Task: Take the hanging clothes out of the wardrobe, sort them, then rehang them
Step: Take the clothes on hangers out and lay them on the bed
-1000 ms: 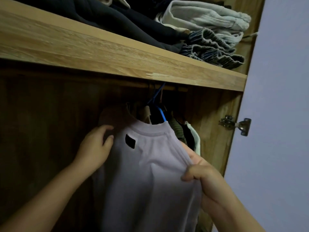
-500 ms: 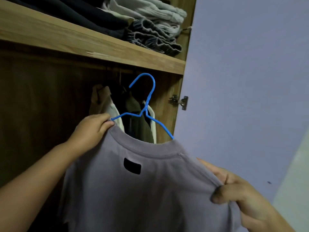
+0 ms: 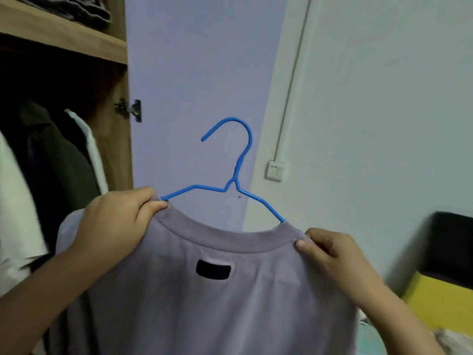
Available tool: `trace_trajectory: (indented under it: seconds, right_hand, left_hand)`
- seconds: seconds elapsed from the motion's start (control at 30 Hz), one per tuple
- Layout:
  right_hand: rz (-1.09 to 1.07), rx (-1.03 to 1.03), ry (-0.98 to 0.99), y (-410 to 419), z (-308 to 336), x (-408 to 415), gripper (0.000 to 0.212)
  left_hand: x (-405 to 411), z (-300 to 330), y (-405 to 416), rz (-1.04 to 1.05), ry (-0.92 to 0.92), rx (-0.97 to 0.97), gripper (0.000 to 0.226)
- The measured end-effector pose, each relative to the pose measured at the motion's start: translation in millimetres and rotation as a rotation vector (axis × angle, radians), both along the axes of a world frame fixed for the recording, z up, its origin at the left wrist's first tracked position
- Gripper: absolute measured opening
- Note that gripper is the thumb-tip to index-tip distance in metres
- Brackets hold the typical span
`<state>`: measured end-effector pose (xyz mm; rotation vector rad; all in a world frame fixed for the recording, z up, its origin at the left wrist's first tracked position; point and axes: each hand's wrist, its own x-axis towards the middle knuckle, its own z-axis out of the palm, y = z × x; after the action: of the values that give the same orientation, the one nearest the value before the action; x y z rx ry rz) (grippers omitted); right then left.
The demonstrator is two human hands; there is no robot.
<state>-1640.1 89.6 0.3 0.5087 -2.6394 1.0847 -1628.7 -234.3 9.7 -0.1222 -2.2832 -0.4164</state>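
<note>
1. A grey T-shirt [image 3: 217,303] hangs on a blue wire hanger [image 3: 231,172], held up in the open air to the right of the wardrobe [image 3: 112,47], clear of its interior.
2. The shirt's ribbed collar curves below the hanger's neck, and a black label patch [image 3: 213,269] sits just under the collar at the middle.
3. The hanger's hook points up and curls left above the shirt; both of its arms run down into the collar opening.
4. The left hand [image 3: 115,224] grips the shirt's left shoulder beside the collar, its fingers curled over the cloth where the hanger's left arm goes in.
5. The right hand [image 3: 330,254] pinches the shirt's right shoulder at the collar seam, thumb on the near side of the cloth.
6. Left of the shirt, inside the wardrobe, darker garments [image 3: 58,160] and a white one [image 3: 15,201] hang in shadow.
7. Above them a wooden shelf [image 3: 64,34] carries folded dark clothes [image 3: 84,11].
8. A metal hinge [image 3: 130,110] sits on the wardrobe's side panel, above the left hand.
9. Behind the shirt stands a pale lilac panel, most likely the wardrobe's open door [image 3: 194,73].
10. Right of the hanger, a white wall switch [image 3: 276,170] sits on the wall, with a thin conduit [image 3: 294,73] running up from it.
11. Lower right of the shirt are a black and yellow object [image 3: 445,285] and some crumpled fabric, too blurred to identify.
</note>
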Motion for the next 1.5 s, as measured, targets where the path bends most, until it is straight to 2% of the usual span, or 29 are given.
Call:
trace_trajectory:
  seconds: [0.2,0.3,0.37,0.6,0.8,0.93,1.0,1.2,1.3,1.5]
  right_hand:
    - [-0.379,0.126,0.188,86.1,-21.1,44.6,0.029]
    - [-0.555,0.169,0.224,118.6,-28.3,73.6,0.024]
    - [-0.664,0.203,0.262,133.1,-30.0,94.4,0.039]
    - [-1.041,0.255,0.275,153.8,-44.7,169.5,0.04]
    - [-1.346,0.243,0.197,135.4,-68.5,237.8,0.029]
    - [-1.533,0.195,0.155,122.9,-81.2,286.4,0.031]
    - [-1.622,0.198,0.155,117.4,-83.8,312.4,0.033]
    - [-1.865,0.189,0.085,109.4,-83.1,396.6,0.015]
    - [-1.957,0.201,0.045,116.2,-83.2,444.3,0.025]
    - [-2.079,0.15,0.039,144.0,-81.2,530.8,0.022]
  left_hand:
    - [-33.9,-17.1,84.8,-0.35,-0.205,0.123,0.047]
    - [-48.0,-23.2,127.8,-0.527,-0.247,0.143,0.032]
    - [-54.9,-24.2,155.7,-0.675,-0.264,0.143,0.029]
    - [-79.3,-29.5,244.0,-1.062,-0.401,0.035,0.009]
    - [-70.6,-39.7,311.6,-1.309,-0.498,-0.088,0.013]
    - [-41.6,-48.1,358.3,-1.444,-0.509,-0.13,0.039]
    - [-19.7,-49.8,378.3,-1.517,-0.52,-0.177,0.036]
    - [57.2,-57.5,439.0,-1.718,-0.565,-0.263,0.028]
    - [103.7,-59.6,468.1,-1.791,-0.585,-0.274,0.028]
    - [194.7,-68.6,529.7,-1.888,-0.606,-0.282,0.02]
